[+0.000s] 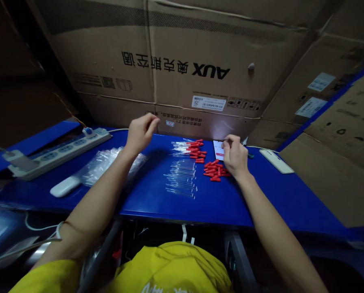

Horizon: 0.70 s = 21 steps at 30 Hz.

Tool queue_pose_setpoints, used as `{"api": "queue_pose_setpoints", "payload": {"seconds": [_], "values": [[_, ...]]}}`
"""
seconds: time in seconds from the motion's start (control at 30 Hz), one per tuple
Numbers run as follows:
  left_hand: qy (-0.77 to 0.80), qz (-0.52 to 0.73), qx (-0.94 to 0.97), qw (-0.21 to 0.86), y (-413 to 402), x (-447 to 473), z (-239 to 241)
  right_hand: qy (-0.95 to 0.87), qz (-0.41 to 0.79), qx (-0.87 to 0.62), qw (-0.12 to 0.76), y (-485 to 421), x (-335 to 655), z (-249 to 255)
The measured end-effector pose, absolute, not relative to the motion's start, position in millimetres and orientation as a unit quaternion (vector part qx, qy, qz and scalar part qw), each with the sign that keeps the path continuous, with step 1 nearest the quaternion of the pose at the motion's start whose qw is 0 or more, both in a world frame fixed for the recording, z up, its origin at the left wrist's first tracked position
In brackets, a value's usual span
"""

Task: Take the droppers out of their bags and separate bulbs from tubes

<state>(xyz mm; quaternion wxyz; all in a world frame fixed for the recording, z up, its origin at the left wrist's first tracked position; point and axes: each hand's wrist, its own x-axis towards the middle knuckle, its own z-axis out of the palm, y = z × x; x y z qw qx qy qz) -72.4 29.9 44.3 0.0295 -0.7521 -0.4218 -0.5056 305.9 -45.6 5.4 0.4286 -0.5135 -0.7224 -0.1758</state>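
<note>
A blue table [157, 206] spans the frame; left of centre, the left hand [141, 132] has fingers curled together, any hold unclear; centre, clear tubes [182, 179]; right of centre, red caps [219, 172]; beside them, the right hand [235, 154] curls, its grip unclear.

left grip [141, 132] above table [224, 205] | right grip [235, 154] near card [217, 149] | red caps [215, 179], clear tubes [182, 178] between

Bare rods [181, 178] are lying at middle of tabletop [185, 208], capped rods [193, 149] lying just behind. Loose caps [213, 171] are lying right of bare rods, in front of card [218, 149]. Plastic bags [99, 163] are lying left of rods, power strip [64, 152] running farther left with plugs [88, 132] sitting in it. Flat device [276, 161] is lying well right of card. Carton [185, 42] is standing behind tabletop.
</note>
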Motion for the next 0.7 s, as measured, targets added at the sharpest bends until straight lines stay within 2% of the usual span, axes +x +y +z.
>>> {"api": "queue_pose_setpoints", "payload": {"seconds": [0.13,0.3,0.47,0.7], "values": [[-0.352,-0.420,-0.836,0.022,11.1,-38.9,36.3,-0.802,-0.161,-0.401,0.412,-52.5,280.6,5.8],[-0.306,-0.367,-0.878,-0.001,2.8,-23.3,23.9,-0.845,-0.110,-0.356,0.382,-64.4,259.2,4.1],[-0.284,-0.353,-0.891,-0.028,1.1,-15.1,15.5,-0.875,-0.072,-0.333,0.344,-68.6,239.2,-10.2],[-0.283,-0.347,-0.892,-0.053,-1.3,-6.2,9.1,-0.896,-0.105,-0.352,0.249,-72.1,223.6,-19.6]]}}
